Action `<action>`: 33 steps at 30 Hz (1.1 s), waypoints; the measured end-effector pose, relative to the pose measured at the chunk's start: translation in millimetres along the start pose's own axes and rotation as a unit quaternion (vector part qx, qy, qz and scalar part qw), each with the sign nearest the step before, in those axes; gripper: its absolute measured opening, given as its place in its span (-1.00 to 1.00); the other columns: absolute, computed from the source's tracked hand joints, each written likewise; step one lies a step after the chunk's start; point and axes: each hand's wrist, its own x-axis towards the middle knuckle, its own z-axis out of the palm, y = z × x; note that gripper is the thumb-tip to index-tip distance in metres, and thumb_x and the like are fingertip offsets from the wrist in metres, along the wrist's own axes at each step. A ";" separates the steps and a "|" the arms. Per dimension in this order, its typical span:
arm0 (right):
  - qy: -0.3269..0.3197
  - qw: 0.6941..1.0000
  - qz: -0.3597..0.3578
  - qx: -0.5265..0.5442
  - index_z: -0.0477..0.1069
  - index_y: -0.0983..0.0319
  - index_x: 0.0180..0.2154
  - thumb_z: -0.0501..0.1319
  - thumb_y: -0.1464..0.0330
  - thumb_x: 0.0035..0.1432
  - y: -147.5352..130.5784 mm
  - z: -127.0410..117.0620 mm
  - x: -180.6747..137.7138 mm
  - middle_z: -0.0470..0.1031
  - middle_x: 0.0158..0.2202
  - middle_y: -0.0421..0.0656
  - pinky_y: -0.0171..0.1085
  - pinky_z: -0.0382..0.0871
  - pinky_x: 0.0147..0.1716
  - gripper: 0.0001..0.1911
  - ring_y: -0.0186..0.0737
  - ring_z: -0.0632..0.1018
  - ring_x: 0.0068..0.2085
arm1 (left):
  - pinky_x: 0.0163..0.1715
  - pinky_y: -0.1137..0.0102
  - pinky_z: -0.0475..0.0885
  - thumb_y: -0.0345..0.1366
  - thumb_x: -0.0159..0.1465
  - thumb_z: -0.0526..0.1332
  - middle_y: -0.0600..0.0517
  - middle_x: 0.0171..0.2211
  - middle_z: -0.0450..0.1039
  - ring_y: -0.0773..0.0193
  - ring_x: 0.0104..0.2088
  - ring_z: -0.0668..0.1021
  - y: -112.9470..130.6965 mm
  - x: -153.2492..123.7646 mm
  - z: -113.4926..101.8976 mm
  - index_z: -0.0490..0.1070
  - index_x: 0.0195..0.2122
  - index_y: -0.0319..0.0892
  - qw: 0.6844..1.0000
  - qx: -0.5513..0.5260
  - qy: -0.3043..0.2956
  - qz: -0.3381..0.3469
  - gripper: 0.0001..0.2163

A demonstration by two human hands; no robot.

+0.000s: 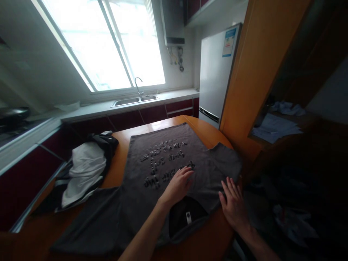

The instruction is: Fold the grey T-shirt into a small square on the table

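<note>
A dark grey T-shirt (136, 166) with black lettering lies spread face up on the orange wooden table (119, 137). Its neck opening, with a small white label (188, 217) inside, faces me. My left hand (178, 185) rests on the chest of the shirt, over the end of the lettering, its fingers stretched out. Beside the sleeve on the right lies my right hand (232, 203), fingers extended, the tips touching the sleeve's edge. Neither hand grips the cloth.
Rumpled white and black clothes (87, 163) lie at the table's left. Behind are a counter with a sink (130, 101), a window and a silver fridge (214, 69). Papers (276, 127) sit on a wooden shelf at right, near an orange wooden panel (252, 65).
</note>
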 end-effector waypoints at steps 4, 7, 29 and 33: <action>-0.004 1.000 0.008 0.006 0.30 0.35 0.30 -0.04 0.22 0.42 -0.5 0.6 0.6 0.10 0.43 0.07 0.10 0.02 0.37 -0.44 0.04 0.09 0.44 | 0.33 0.12 0.27 -0.39 0.36 0.16 -0.18 0.29 0.33 0.03 0.32 0.35 5.8 43.6 37.1 0.43 0.17 -0.22 0.999 -0.021 -0.025 0.008 -0.64; 0.002 1.000 0.011 0.011 0.30 0.32 0.30 -0.02 0.25 0.40 -1.4 1.0 0.9 0.11 0.42 0.05 0.10 0.03 0.37 -0.46 0.03 0.12 0.43 | 0.35 0.02 0.19 -0.44 0.35 0.12 -0.16 0.33 0.27 0.00 0.37 0.27 11.6 75.1 61.9 0.38 0.21 -0.20 1.000 -0.016 -0.011 0.004 -0.60; 0.039 0.999 0.007 0.015 0.29 0.25 0.31 0.05 0.37 0.30 -1.5 3.0 0.4 0.11 0.43 -0.03 0.14 0.14 0.34 -0.44 0.04 0.16 0.42 | 0.40 0.00 -0.01 -0.08 0.47 -0.06 -0.14 0.43 0.06 0.02 0.44 0.10 6.3 151.3 100.5 0.16 0.38 -0.24 0.993 0.117 -0.016 -0.029 -0.47; 0.047 0.999 0.007 0.019 0.30 0.25 0.30 0.07 0.37 0.30 -1.0 2.6 0.7 0.13 0.42 -0.02 0.15 0.14 0.34 -0.45 0.04 0.16 0.42 | 0.38 0.16 0.09 -0.34 0.49 -0.15 -0.08 0.37 0.22 0.18 0.40 0.21 3.5 156.7 98.4 0.25 0.33 -0.20 0.996 0.052 0.034 -0.062 -0.55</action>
